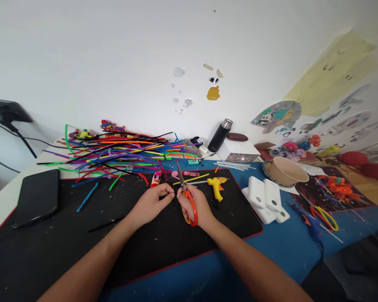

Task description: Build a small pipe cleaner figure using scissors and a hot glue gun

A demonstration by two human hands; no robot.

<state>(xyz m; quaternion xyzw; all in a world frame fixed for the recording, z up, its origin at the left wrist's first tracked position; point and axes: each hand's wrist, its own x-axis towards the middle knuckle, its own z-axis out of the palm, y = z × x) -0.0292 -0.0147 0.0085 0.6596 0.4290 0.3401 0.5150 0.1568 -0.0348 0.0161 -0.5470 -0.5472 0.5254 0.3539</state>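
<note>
Over the black mat (pixel 182 247), my two hands meet with fingertips nearly touching. My left hand (pixel 151 204) is closed in a pinch on a short black pipe cleaner (pixel 175 193), of which only a little shows. Red-and-yellow-handled scissors (pixel 193 209) sit in my right hand (pixel 200 206), blades pointing up and away from me. The right thumb and fingertip also pinch close to the black piece. A blue twisted pipe cleaner (pixel 87 197) and a thin black strip (pixel 104 225) lie on the mat to the left.
A heap of coloured pipe cleaners (pixel 126 153) lines the wall. Close beyond my hands are a pink glue bottle (pixel 156 178) and a yellow glue gun (pixel 217 187). A phone (pixel 37 197) lies left. White boxes (pixel 264 197), a bowl (pixel 288 170) and a black flask (pixel 219 135) stand right.
</note>
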